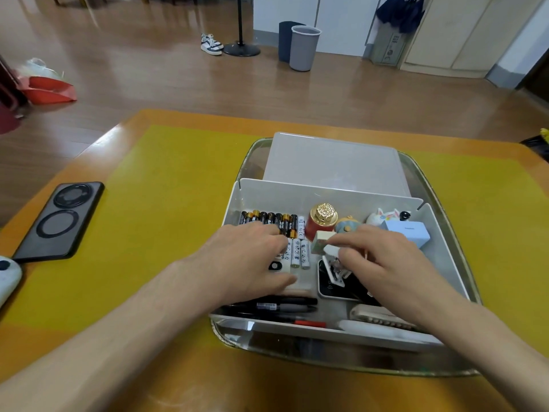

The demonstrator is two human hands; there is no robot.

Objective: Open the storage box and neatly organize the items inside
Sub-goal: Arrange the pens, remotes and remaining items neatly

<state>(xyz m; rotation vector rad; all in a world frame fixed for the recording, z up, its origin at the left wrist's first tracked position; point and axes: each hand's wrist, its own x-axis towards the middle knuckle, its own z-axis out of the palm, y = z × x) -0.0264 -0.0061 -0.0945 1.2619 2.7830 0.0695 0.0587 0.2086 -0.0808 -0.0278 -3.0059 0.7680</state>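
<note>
Both forearms reached into the open storage box [439, 230] on the yellow tabletop [166, 209]: left hand [252, 257] lay flat over white batteries [300, 252], right hand [383, 257] pinched a small block [322, 240]. Phone [61, 220] lay left; bins [304, 47] stood far across wooden floor.

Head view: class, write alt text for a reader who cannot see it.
Two hands sort small items in an open white storage box on a tray: the left hand rests over batteries, and the right hand pinches a small block. A phone lies to the left.
</note>
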